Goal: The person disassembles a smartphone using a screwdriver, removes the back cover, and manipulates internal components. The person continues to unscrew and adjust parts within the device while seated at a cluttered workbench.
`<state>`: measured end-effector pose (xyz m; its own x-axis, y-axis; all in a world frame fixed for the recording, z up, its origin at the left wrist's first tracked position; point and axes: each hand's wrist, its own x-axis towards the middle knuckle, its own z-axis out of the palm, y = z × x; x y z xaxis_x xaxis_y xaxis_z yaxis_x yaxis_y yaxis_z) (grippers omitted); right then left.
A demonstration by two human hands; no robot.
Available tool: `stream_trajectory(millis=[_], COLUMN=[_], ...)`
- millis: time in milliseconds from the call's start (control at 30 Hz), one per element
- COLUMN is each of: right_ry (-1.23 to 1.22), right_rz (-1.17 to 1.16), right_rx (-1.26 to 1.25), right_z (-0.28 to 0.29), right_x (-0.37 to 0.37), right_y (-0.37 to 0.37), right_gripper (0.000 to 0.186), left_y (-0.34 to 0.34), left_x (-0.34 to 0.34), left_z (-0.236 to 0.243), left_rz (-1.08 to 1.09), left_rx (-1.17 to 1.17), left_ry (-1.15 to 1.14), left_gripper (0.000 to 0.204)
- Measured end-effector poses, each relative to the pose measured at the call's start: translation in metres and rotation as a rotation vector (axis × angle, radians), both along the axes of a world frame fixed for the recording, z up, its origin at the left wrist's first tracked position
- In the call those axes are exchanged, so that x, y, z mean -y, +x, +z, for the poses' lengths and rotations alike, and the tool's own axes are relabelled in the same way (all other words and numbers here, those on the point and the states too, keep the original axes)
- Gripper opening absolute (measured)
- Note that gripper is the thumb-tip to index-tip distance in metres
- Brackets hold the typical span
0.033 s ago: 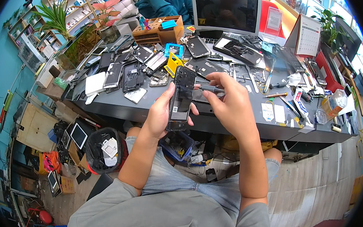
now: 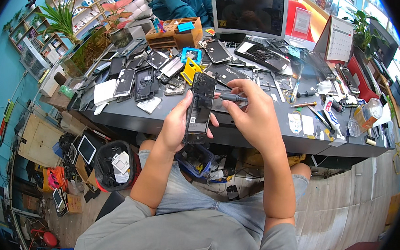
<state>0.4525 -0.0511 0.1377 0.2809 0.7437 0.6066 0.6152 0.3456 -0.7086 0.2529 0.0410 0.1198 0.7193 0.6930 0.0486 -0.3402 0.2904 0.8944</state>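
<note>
A black smartphone [image 2: 201,107] with its back cover off stands tilted in my left hand [image 2: 175,127]. My thumb lies along its left edge and fingertips show at its right edge. The phone's dark inner parts and a small label face up toward me. In my right hand [image 2: 256,111] is a screwdriver [image 2: 232,97] with a dark grey handle, pinched between thumb and fingers. It lies almost level, its tip end toward the upper right part of the phone. Whether the tip touches the phone I cannot tell.
Phone parts and frames [image 2: 145,84] crowd the grey desk [image 2: 162,122]. Behind them are a wooden organizer [image 2: 175,34], a yellow stand [image 2: 191,70] and a laptop [image 2: 248,13]. Tools and a glue tube [image 2: 331,113] lie right. A lined bin [image 2: 118,165] stands below. Another person [image 2: 186,4] sits opposite.
</note>
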Motion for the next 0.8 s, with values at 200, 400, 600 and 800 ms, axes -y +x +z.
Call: stream_trajectory(millis=[200,400,600,800], right_ry=[-0.005,0.082,0.038,0.230], right_rz=[-0.006,-0.005,-0.025,-0.039], right_rx=[-0.046,-0.076,-0.102,-0.029], right_z=[0.002,-0.001,-0.002,-0.024], right_x=[0.000,0.001,0.005,-0.015], right_y=[-0.003,-0.004,-0.004,-0.003], right_gripper=[0.032,0.033,0.025,0.013], left_y=[-0.001,0.003,0.000,0.002], left_x=[-0.006,-0.011,-0.010,-0.008], left_z=[-0.001,-0.006,-0.004,-0.006], left_rz=[-0.048,-0.048,-0.004,-0.009], left_rx=[0.028,0.054,0.074,0.053], left_ry=[0.045,0.031,0.045,0.061], left_gripper=[0.072,0.072,0.071,0.071])
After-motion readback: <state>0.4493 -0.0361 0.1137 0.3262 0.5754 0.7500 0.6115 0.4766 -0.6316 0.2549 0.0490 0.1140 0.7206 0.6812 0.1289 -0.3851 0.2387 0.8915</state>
